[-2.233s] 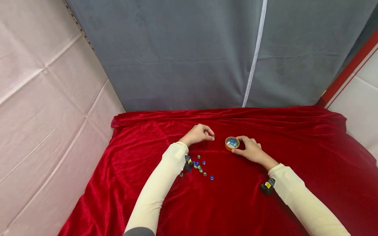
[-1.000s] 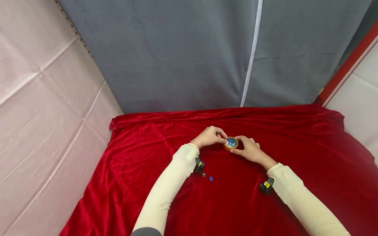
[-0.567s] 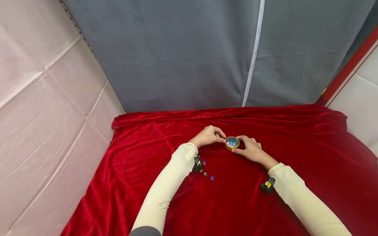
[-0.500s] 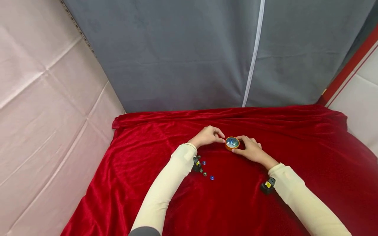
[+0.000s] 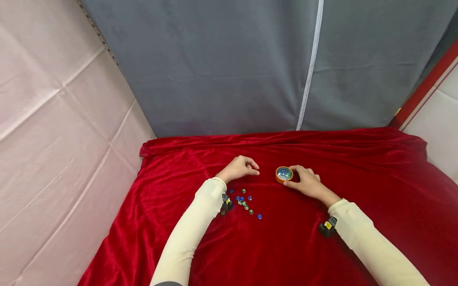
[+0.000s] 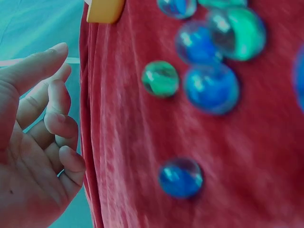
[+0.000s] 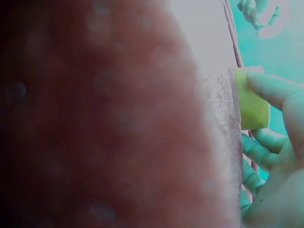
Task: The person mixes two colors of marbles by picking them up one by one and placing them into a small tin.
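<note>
My right hand (image 5: 307,183) grips the side of a small round orange container (image 5: 278,180) with thumb and forefinger, as the right wrist view also shows with the thumb on its wall (image 7: 252,111). Blue and green glass marbles (image 5: 284,173) lie inside it. To its left, my left hand (image 5: 238,168) hovers over the cloth, fingers loosely bent, nothing between them. The left wrist view shows that bare palm (image 6: 28,156) beside loose marbles. Several loose marbles, among them a blue marble (image 5: 259,216) and a green marble (image 5: 251,211), lie scattered below and beside the left wrist.
A red velvet cloth (image 5: 286,246) with folds along its back edge covers the table. Behind it hangs a grey curtain (image 5: 222,71). A pale padded wall (image 5: 64,159) stands at the left, and a red-edged white panel (image 5: 441,127) at the right.
The left hand brought a small marble to the container, let it go there and drew back left. Marbles behind its wrist show again. The right hand keeps its grip on the container.
</note>
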### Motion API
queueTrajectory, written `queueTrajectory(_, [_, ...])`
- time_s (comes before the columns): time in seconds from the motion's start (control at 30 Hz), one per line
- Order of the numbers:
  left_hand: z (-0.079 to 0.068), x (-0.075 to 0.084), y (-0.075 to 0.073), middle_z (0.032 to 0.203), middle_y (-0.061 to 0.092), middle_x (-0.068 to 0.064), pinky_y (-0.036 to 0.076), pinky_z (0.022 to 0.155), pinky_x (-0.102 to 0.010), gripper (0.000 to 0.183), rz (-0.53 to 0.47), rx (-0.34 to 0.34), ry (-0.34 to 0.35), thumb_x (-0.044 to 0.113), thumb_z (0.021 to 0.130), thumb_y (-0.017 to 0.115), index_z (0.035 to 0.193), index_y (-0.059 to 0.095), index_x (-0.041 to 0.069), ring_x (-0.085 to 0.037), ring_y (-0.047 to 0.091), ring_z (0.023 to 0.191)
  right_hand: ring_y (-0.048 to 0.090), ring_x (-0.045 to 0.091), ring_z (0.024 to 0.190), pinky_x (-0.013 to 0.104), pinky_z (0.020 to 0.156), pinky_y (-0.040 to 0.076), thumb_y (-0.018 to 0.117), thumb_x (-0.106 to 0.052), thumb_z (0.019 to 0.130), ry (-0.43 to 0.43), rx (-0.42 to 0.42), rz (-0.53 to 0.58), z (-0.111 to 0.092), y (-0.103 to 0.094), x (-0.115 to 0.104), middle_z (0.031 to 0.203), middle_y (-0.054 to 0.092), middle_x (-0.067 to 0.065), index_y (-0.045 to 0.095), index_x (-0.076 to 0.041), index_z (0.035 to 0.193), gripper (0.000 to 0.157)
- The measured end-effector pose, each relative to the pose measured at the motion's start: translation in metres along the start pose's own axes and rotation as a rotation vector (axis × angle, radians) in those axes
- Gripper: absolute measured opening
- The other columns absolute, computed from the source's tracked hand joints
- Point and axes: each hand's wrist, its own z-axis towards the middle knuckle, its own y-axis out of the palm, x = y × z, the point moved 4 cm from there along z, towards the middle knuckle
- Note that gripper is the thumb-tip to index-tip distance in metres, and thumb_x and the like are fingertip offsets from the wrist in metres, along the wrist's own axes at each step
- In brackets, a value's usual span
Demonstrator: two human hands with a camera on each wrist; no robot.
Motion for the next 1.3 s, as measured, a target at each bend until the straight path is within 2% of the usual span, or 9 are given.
queueTrajectory(0.27, [-0.012,-0.011,-0.008,0.064,0.057,0.006,0.038,0.060,-0.020,0.017,0.004,0.025,-0.013,0.020,0.083,0.075,0.097,0.074,0.009,-0.006,0.043,0.062,0.040,0.043,0.117,0.052,0.085,0.027,0.070,-0.034,0.086,0.000,-0.002,0.002,-0.001,-0.002,-0.001,0.133,0.050,0.025,0.046,0.001,0.133,0.063])
queueTrajectory(0.73, [-0.038,-0.029,-0.018,0.063,0.055,0.006,0.038,0.060,-0.020,0.020,0.002,0.026,-0.038,0.020,0.083,0.076,0.099,0.074,0.008,-0.006,0.043,0.061,0.039,0.043,0.118,0.052,0.085,0.027,0.070,-0.036,0.087,0.003,-0.014,0.007,-0.001,-0.002,0.000,0.134,0.050,0.025,0.045,0.001,0.134,0.065])
queueTrajectory(1.03, [-0.056,-0.050,-0.021,0.062,0.055,0.008,0.038,0.059,-0.021,0.019,-0.031,0.011,-0.062,0.020,0.082,0.076,0.097,0.074,0.009,-0.005,0.044,0.061,0.040,0.043,0.117,0.052,0.085,0.027,0.070,-0.036,0.086,0.002,-0.012,0.009,-0.002,0.001,0.000,0.132,0.051,0.024,0.046,0.000,0.133,0.064])
queueTrajectory(1.3, [-0.068,-0.060,-0.026,0.065,0.055,0.008,0.039,0.062,-0.022,0.018,-0.023,-0.009,-0.080,0.020,0.082,0.076,0.096,0.074,0.009,-0.006,0.045,0.065,0.040,0.043,0.117,0.053,0.085,0.028,0.069,-0.037,0.087,0.000,-0.016,0.000,-0.001,0.000,0.000,0.134,0.050,0.025,0.045,0.000,0.134,0.065])
